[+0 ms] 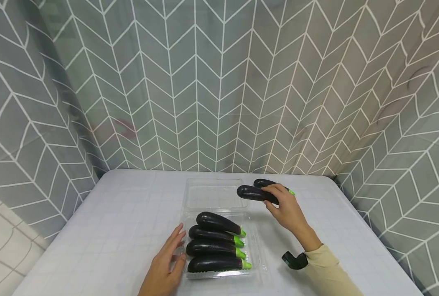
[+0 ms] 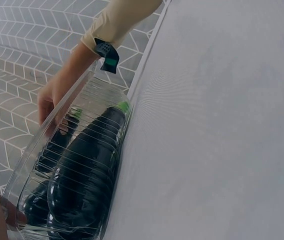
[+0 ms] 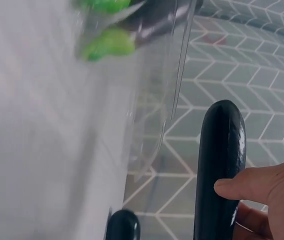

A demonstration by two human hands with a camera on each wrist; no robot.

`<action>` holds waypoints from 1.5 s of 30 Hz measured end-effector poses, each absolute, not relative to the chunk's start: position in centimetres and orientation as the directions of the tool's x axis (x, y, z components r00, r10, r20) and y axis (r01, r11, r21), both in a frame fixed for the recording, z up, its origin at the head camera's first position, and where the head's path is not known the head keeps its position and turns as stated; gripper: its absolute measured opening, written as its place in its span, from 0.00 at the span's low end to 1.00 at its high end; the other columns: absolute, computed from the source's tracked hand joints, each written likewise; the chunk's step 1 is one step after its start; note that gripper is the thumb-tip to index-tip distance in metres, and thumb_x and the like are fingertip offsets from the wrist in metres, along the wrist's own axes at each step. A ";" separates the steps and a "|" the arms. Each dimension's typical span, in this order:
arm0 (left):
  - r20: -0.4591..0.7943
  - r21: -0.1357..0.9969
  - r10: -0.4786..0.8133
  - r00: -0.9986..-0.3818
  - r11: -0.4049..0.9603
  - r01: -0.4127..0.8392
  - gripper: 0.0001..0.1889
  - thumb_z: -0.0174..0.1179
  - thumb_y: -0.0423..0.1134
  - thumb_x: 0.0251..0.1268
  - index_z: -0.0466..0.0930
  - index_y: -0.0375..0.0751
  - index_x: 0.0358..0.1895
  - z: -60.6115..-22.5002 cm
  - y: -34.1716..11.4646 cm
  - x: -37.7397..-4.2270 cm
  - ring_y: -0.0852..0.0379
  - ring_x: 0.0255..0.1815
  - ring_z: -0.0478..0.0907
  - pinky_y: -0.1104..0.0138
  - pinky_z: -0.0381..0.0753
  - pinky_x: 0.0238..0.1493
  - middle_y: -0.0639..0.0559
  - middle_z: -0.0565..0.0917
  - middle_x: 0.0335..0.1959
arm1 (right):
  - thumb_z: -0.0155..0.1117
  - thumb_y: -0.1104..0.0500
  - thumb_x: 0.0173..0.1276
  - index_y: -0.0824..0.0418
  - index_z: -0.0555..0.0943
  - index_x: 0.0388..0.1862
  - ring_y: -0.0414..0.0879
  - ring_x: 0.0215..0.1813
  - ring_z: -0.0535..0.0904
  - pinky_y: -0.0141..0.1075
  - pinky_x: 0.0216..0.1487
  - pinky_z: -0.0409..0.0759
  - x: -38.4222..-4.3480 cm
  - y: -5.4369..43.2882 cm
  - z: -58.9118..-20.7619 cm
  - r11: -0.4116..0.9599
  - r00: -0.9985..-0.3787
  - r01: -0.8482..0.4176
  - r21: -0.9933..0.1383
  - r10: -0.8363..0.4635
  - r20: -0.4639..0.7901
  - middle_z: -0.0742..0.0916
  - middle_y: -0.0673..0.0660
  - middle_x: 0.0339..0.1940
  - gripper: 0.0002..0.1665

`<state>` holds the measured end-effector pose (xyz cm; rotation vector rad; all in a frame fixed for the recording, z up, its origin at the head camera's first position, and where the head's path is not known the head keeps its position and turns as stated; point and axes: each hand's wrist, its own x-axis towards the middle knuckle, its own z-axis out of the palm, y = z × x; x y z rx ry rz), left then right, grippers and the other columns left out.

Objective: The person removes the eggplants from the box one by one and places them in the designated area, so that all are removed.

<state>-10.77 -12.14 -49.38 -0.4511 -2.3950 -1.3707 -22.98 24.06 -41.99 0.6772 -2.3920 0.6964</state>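
grey patterned curtains (image 1: 208,82) hang behind a white tabletop (image 1: 119,209), where a clear container (image 1: 219,276) stands with its lid (image 1: 213,195) open. the hands are well apart: the left hand (image 1: 166,263), fingers loosely extended, is at the container's left side; the right hand (image 1: 286,211) grips one eggplant (image 1: 252,192) near the lid's right edge (another eggplant (image 1: 264,182) lies just behind). four eggplants (image 1: 212,248) lie inside the container, stems rightward.

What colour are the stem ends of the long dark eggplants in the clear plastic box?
The stem ends are bright green, clearest in the head view.
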 end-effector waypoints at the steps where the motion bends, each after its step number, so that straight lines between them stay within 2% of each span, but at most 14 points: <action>1: 0.445 0.760 0.103 -0.890 0.483 0.436 0.31 0.62 0.21 0.62 0.73 0.32 0.72 -49.4 -12.1 -10.8 0.45 0.60 0.81 0.64 0.86 0.46 0.46 0.66 0.79 | 0.78 0.74 0.58 0.65 0.85 0.56 0.58 0.53 0.84 0.53 0.49 0.83 -23.1 24.3 -42.0 0.743 -0.728 -0.584 -0.327 -0.300 0.616 0.85 0.59 0.52 0.26; 7: 0.462 0.755 0.119 -0.879 0.467 0.460 0.32 0.63 0.21 0.61 0.73 0.30 0.72 -49.5 -12.2 -10.8 0.44 0.59 0.81 0.63 0.87 0.46 0.44 0.66 0.79 | 0.76 0.75 0.59 0.65 0.85 0.56 0.60 0.54 0.83 0.55 0.52 0.82 -24.1 25.8 -42.5 0.769 -0.762 -0.536 -0.347 -0.265 0.591 0.85 0.61 0.53 0.25; 19: 0.439 0.762 0.105 -0.892 0.482 0.432 0.32 0.63 0.22 0.62 0.73 0.34 0.72 -49.8 -12.1 -10.8 0.48 0.60 0.81 0.63 0.86 0.46 0.48 0.66 0.80 | 0.74 0.75 0.61 0.69 0.84 0.57 0.65 0.56 0.82 0.59 0.57 0.79 -25.8 27.6 -43.7 0.796 -0.816 -0.477 -0.373 -0.243 0.525 0.85 0.66 0.53 0.23; 45: 0.419 0.765 0.104 -0.902 0.495 0.412 0.31 0.63 0.23 0.64 0.73 0.34 0.72 -49.7 -12.2 -10.8 0.48 0.60 0.81 0.63 0.86 0.47 0.48 0.66 0.80 | 0.70 0.76 0.61 0.71 0.84 0.55 0.68 0.57 0.81 0.61 0.59 0.77 -27.8 29.1 -44.5 0.832 -0.851 -0.415 -0.368 -0.213 0.480 0.84 0.69 0.53 0.21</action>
